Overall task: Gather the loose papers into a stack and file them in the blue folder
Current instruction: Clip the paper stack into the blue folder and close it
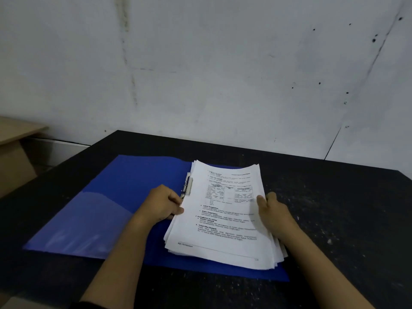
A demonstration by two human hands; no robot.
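Note:
A blue folder [107,210] lies open on the black table, its left flap spread flat. A thick stack of printed white papers [223,219] rests on the folder's right half, edges slightly uneven, beside the metal fastener [186,186] at the spine. My left hand [162,204] grips the stack's left edge near the fastener. At the stack's right edge, my right hand [272,208] holds it with the thumb on top.
The black table [334,208] stands against a white wall [223,74]. A light wooden piece of furniture [15,152] stands off the table's left side.

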